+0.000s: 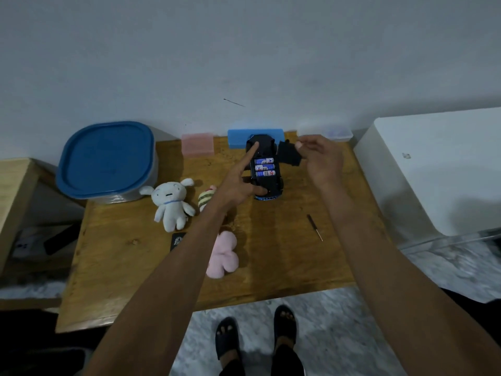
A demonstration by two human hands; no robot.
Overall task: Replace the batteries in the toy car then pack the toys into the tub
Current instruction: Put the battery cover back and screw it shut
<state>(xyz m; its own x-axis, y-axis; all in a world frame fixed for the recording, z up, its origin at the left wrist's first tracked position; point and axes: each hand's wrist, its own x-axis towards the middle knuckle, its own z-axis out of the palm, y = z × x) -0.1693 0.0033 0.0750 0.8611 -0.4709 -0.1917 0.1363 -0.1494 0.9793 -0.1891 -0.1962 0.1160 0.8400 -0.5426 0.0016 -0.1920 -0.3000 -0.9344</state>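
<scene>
The toy car lies upside down at the back of the wooden table. Its battery bay is uncovered and holds three blue-and-white batteries. My left hand spans the car, index finger straight on the far end and thumb pressed on the near end. Just right of the car, my right hand pinches the black battery cover above the table. The tub, with its blue lid on, stands at the back left. A white plush, a striped plush and a pink plush lie beside my left arm.
A small screwdriver lies right of centre. A pink box, a blue box and a clear box line the wall. A black card lies near the plushes. A white cabinet stands right of the table.
</scene>
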